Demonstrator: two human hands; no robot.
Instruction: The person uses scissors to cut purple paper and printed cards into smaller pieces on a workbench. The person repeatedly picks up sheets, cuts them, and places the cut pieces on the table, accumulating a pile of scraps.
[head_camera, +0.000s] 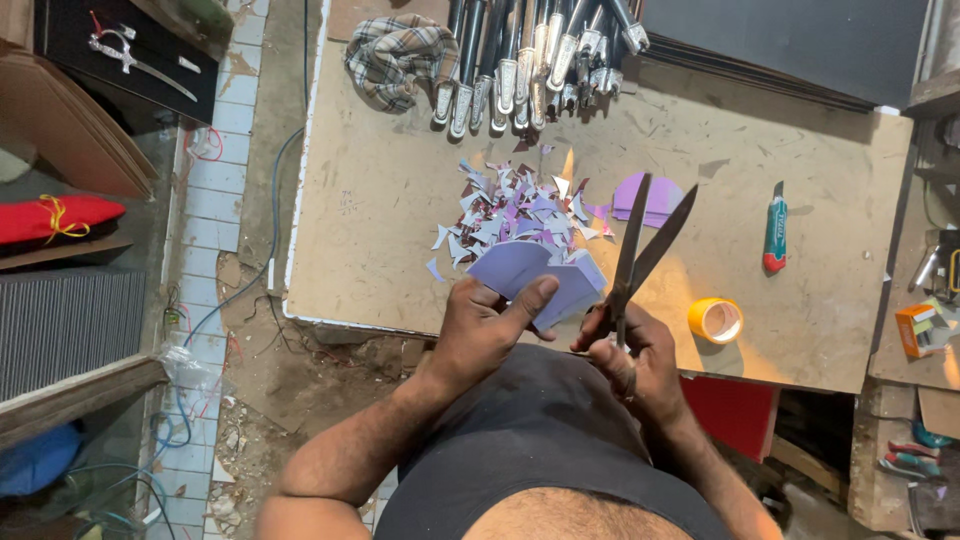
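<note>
One scissors (640, 245), one tape roll (715, 320), one utility knife (775, 232).

Lilac paper stack (540, 275) held beside wide-open dark scissors (640, 250).

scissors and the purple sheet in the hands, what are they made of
Scissors: probably steel, with dark, dull blades, held open in the right hand. Purple sheet: looks like thin matte card or paper, bending under the left hand; similar offcuts lie on the table.
</note>
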